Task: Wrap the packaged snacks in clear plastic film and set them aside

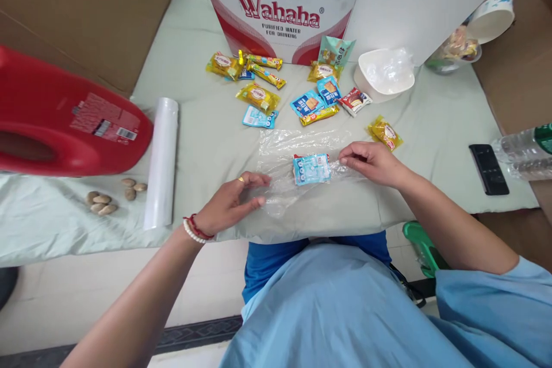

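A clear sheet of plastic film (297, 146) lies on the pale green table cover (207, 138) in front of me. A light blue snack packet (311, 169) sits on it over a red-edged packet, with film wrapped round them. My left hand (233, 201) pinches the film's left end, fingers closed. To the right of the packets my right hand (371, 162) pinches the film's other end.
Loose snack packets (259, 96) lie behind the film. A film roll (161, 161) and pebbles (103, 198) sit left, under a red jug (56, 121). A Wahaha carton (280, 6), white bowl (383, 75), phone (489, 169) and water bottle (526, 149) stand around.
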Tool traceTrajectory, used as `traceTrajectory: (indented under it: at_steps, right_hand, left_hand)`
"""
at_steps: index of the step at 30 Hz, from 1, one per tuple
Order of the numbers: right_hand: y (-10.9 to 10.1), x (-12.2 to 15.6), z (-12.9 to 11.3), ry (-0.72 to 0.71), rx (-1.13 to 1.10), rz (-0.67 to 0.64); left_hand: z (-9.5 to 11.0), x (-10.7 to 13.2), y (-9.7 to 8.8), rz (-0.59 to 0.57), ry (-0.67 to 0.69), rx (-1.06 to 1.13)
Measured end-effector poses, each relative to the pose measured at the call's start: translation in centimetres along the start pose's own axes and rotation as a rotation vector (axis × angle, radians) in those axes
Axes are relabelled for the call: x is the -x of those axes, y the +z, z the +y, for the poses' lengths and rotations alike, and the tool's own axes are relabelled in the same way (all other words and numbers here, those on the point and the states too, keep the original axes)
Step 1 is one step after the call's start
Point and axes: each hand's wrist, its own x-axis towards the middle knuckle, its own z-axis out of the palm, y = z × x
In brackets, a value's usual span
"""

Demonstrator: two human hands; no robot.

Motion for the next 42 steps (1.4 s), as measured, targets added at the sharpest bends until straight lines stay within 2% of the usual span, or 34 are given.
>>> traceTrajectory:
  at_steps: [3, 6, 11, 15, 18, 20, 22, 23, 26, 28, 30, 32, 33, 35, 38, 40, 42]
  right_hand:
    - [-0.1, -1.4, 0.9, 0.127, -0.088, -0.024]
    - [-0.1, -2.2, 1.6, 0.205, -0.129, -0.034]
    - [-0.5, -3.1, 2.0, 0.275, -0.169, -0.038]
    - [-0.6, -3.9, 2.3, 0.315, -0.155, -0.037]
    - [-0.4, -4.4, 2.6, 0.342, -0.024, -0.05]
    - [-0.1, -4.5, 2.7, 0.323, 0.156, -0.049]
    - [-0.1, -4.6, 2.7, 0.258, 0.375, -0.007]
    - [-0.3, -4.8, 2.6, 0.22, 0.475, 0.032]
    - [-0.9, -5.9, 2.4, 0.122, 0.643, 0.131]
    - [-1.0, -7.3, 2.2, 0.042, 0.649, 0.103]
    - [-0.5, -9.1, 2.0, -0.053, 0.638, 0.007]
    - [0.6, -10.8, 1.7, -0.112, 0.639, -0.099]
    - [1.3, -11.5, 1.6, -0.113, 0.647, -0.139]
    - [2.5, -12.7, 1.2, -0.058, 0.661, -0.184]
    - [3.0, -13.7, 0.9, 0.084, 0.609, -0.21]
    - [2.5, -14.2, 0.9, 0.112, 0.52, -0.256]
    - [1.7, -14.4, 1.0, 0.037, 0.446, -0.297]
  left_hand:
    - [0.0, -0.6, 0.1, -0.083, 0.13, -0.092]
    - [-0.2, -0.9, 0.6, -0.014, 0.153, -0.162]
    - [-0.2, -1.9, 0.9, 0.191, -0.122, -0.002]
    - [-0.1, -3.8, 1.1, 0.384, -0.39, 0.153]
    - [-0.4, -5.4, 0.9, 0.529, -0.559, 0.08]
    - [-0.7, -5.8, 0.1, 0.648, -0.594, -0.078]
    - [-0.8, -5.5, -1.1, 0.814, -0.574, -0.231]
    - [-0.5, -5.1, -1.7, 0.943, -0.543, -0.295]
    - [1.8, -3.1, -1.9, 1.326, -0.345, -0.455]
    - [4.3, -2.1, -0.3, 1.342, -0.111, -0.562]
    - [6.7, -2.2, 2.4, 1.029, 0.151, -0.654]
    - [8.2, -3.6, 5.3, 0.707, 0.371, -0.667]
    - [8.5, -4.6, 6.5, 0.593, 0.366, -0.669]
    - [8.3, -6.9, 8.2, 0.415, 0.262, -0.681]
    - [7.1, -9.4, 8.8, 0.2, 0.071, -0.685]
    - [6.6, -10.1, 8.6, 0.132, 0.022, -0.686]
    - [6.6, -10.2, 8.5, 0.118, 0.02, -0.685]
